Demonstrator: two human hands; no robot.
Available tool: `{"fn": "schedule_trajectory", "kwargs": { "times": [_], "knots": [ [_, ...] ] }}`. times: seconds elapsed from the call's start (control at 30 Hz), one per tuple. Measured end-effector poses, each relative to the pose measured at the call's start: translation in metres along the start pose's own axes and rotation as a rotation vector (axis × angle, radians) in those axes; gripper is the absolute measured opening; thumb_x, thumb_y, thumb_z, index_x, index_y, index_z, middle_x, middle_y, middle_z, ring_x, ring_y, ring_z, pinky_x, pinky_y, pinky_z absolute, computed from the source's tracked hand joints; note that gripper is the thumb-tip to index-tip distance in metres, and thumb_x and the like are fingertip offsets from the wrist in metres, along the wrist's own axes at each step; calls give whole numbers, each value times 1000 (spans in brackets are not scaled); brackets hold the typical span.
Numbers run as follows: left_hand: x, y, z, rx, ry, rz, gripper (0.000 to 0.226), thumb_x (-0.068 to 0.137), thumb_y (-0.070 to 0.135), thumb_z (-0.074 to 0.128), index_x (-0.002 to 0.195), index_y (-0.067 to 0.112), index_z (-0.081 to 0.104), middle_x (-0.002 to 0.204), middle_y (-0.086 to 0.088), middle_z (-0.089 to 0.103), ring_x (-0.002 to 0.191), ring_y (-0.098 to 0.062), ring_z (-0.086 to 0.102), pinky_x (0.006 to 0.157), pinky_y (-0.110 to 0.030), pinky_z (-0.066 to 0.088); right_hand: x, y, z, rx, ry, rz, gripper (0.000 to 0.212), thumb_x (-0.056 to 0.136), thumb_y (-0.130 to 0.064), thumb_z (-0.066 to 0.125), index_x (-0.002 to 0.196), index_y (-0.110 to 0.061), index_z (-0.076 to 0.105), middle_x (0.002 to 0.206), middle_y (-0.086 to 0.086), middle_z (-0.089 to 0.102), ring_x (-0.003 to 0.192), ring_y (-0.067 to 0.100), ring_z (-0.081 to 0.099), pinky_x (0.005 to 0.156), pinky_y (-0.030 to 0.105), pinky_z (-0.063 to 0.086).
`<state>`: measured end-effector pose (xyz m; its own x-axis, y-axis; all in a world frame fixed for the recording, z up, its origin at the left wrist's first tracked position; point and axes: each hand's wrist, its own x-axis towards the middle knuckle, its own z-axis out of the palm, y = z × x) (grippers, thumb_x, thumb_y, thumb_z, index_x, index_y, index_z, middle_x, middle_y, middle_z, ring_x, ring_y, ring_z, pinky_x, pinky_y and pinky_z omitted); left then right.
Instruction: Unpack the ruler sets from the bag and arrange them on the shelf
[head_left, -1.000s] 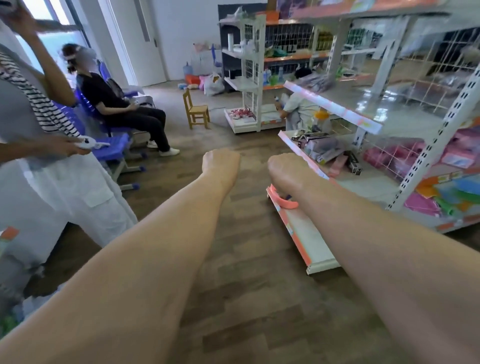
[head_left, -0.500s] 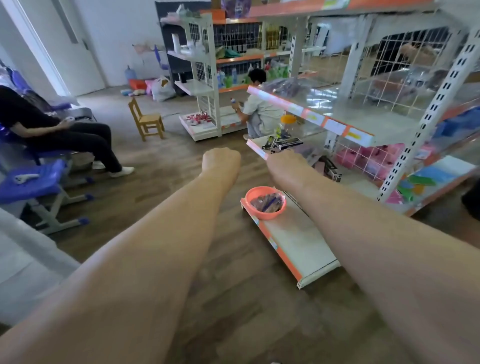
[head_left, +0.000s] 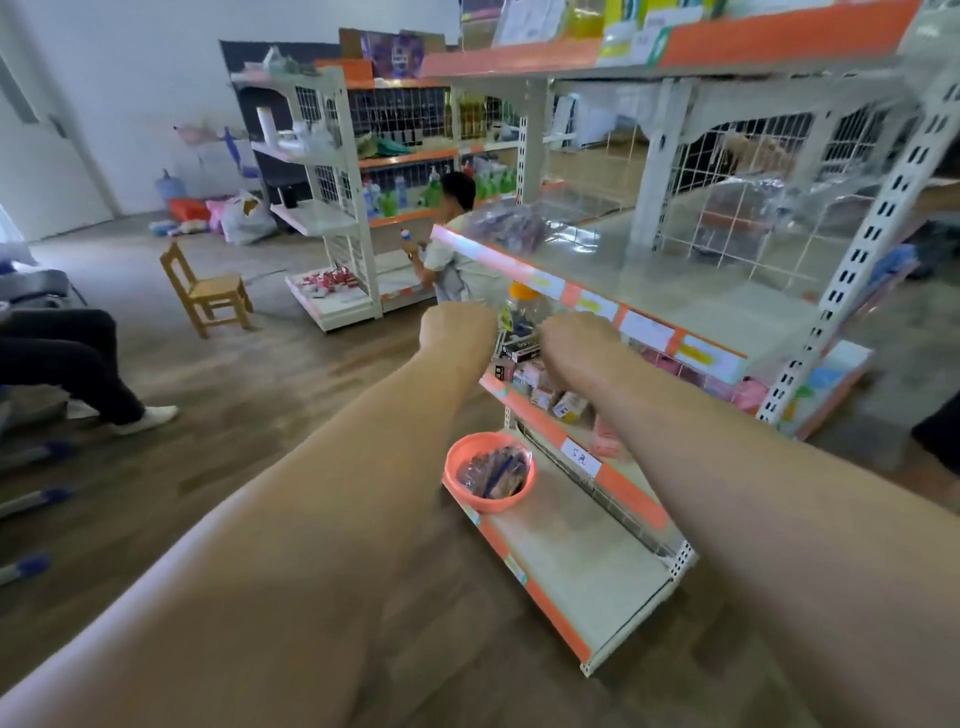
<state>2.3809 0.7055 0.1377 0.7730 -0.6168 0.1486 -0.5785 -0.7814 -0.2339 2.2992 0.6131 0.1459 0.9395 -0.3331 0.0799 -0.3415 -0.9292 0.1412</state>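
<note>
Left hand (head_left: 457, 325), right hand (head_left: 579, 338) outstretched, fingers hidden, grip unclear. Likely ruler bag (head_left: 493, 470) in orange basin (head_left: 453, 460), bottom shelf (head_left: 571, 561) corner, lies below, between them.

Two bare forearms (head_left: 363, 467) (hands (head_left: 457, 327) likewise bare)

Left hand (head_left: 457, 325) and right hand (head_left: 579, 340) stretch forward as fists beyond a pink basin (head_left: 493, 501) on the shelf (head_left: 582, 561).

We see a white shelf unit (head_left: 883, 218) with orange edge strips standing on the wooden floor (head_left: 260, 395). Its bottom board (head_left: 582, 571) carries a pink basin (head_left: 488, 506) at the far end, a clear packet (head_left: 491, 470) inside. Small boxes (head_left: 540, 384) sit on the board above, and a crumpled clear bag (head_left: 504, 226) lies one level higher.
</note>
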Motion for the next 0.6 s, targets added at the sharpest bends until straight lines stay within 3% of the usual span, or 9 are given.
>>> {"fn": "schedule_trajectory", "kwargs": {
  "times": [0.2, 0.6],
  "knots": [
    [66, 9, 2, -21, 28, 77, 26, 91, -1, 46, 111, 5, 62, 117, -11, 64, 111, -30, 59, 79, -33, 45, 61, 26, 8, -17, 8, 83, 28, 94, -8, 49, 121, -4, 58, 126, 16, 60, 118, 33, 56, 93, 37, 45],
    [195, 33, -6, -13, 127, 267, 34, 92, -3, 43, 123, 4, 55, 125, -14, 59, 117, -33, 56, 89, -37, 47, 140, 75, -7, -8, -2, 288, 33, 90, -3, 49, 122, -5, 59, 127, 18, 59, 119, 34, 54, 93, 35, 44]
  ]
}}
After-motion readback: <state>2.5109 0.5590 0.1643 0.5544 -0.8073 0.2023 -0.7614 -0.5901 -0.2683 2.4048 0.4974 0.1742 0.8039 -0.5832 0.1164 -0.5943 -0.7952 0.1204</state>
